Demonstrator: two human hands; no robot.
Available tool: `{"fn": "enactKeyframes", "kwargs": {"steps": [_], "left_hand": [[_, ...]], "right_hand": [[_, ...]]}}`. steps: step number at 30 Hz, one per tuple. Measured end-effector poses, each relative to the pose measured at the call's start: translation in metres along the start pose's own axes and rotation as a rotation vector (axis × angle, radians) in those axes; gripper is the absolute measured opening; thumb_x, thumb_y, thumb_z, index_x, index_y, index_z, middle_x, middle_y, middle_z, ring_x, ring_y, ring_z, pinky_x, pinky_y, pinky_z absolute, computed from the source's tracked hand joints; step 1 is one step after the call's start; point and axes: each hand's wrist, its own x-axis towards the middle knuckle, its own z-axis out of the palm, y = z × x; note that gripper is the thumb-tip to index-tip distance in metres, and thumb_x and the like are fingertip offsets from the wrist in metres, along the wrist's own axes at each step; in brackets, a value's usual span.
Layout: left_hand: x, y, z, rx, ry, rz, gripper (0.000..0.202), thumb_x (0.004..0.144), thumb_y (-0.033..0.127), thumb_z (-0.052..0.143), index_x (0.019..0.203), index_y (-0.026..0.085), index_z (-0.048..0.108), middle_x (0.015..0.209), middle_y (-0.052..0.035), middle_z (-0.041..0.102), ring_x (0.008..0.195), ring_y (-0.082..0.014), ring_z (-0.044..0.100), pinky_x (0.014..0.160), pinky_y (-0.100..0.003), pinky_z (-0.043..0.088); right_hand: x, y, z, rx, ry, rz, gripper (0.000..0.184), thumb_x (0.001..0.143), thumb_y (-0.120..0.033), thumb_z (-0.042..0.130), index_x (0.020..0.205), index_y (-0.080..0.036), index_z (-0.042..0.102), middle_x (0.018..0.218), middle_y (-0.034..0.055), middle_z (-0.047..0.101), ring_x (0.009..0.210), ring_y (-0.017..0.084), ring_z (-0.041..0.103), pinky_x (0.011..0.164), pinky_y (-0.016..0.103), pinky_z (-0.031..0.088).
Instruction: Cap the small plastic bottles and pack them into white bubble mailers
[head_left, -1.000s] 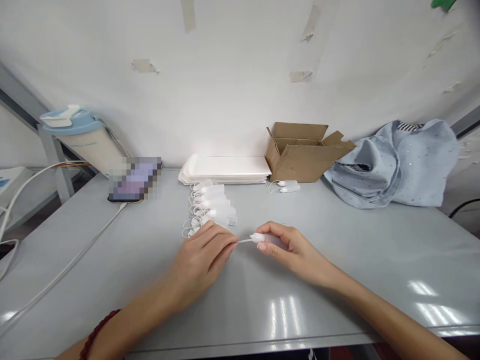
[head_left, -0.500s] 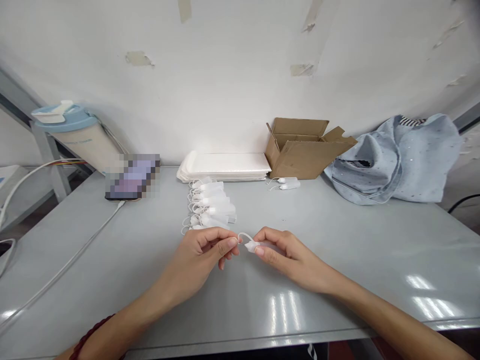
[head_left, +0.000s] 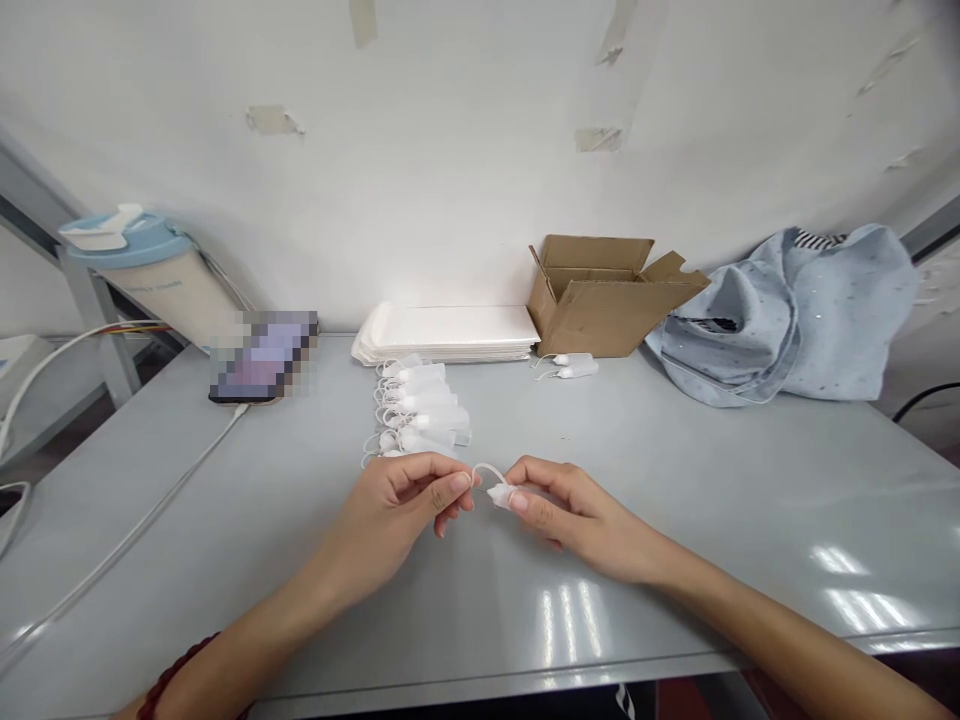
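Between thumb and fingers, my right hand [head_left: 577, 510] grips a small white plastic bottle [head_left: 499, 495], its pointed end facing left and most of its body hidden by the fingers. A thin white strap [head_left: 489, 467] arches from it to my left hand [head_left: 420, 500], which pinches the strap's far end. A fine line like a needle tip runs between bottle and left fingertips. Beyond my left hand lie several similar bottles [head_left: 435, 400] in a column, loops to the left. Two more bottles [head_left: 576, 370] rest by the carton.
White padded envelopes [head_left: 457, 330] are stacked against the wall. An open cardboard box [head_left: 615, 310] stands beside them, with pale blue cloth [head_left: 832, 320] to its right. At left are a phone [head_left: 270, 355], its cable [head_left: 150, 515] and a lidded tumbler [head_left: 172, 290].
Both hands keep their hold. My left hand has shifted very slightly left, with a slightly wider gap between its fingertips and the bottle. The whole view has shifted slightly too.
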Motion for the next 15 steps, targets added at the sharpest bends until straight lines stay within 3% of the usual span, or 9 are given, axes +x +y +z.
{"fn": "enactKeyframes", "kwargs": {"steps": [10,15], "left_hand": [[-0.001,0.002,0.002,0.095,0.02,0.011,0.024,0.085,0.039,0.056,0.081,0.02,0.07,0.067,0.002,0.063,0.059,-0.011,0.053,0.058,-0.021,0.047],[-0.008,0.003,0.013,0.277,0.146,0.18,0.021,0.087,0.031,0.052,0.076,0.021,0.066,0.067,0.0021,0.064,0.06,-0.0122,0.055,0.057,-0.022,0.045]], "right_hand": [[0.002,0.001,0.001,-0.008,0.008,-0.005,0.034,0.091,-0.05,0.044,0.086,-0.018,0.053,0.058,-0.0074,0.032,0.052,0.007,0.028,0.048,0.023,0.023],[0.002,0.0,0.003,0.032,-0.006,-0.004,0.033,0.092,-0.049,0.044,0.085,-0.018,0.052,0.057,-0.0082,0.028,0.05,0.007,0.024,0.045,0.022,0.021]]}}
